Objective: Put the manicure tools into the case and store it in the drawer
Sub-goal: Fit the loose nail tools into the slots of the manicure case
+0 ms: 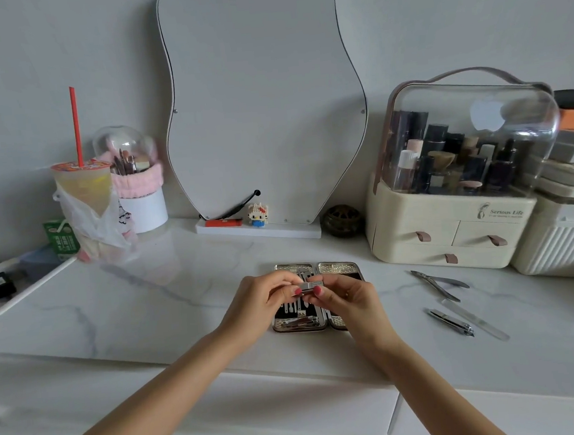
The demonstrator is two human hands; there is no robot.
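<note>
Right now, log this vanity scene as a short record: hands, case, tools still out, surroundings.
left hand: pinches one end of a nail clipper
right hand: pinches the other end
case: lies open on the tabletop, several tools in its left half
tools still out: cuticle nipper, second clipper, nail file, right of the case
surroundings: mirror, cosmetics organizer, iced drink

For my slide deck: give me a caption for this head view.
Both hands hold a nail clipper above the open manicure case, with three tools left on the marble vanity top.
</note>
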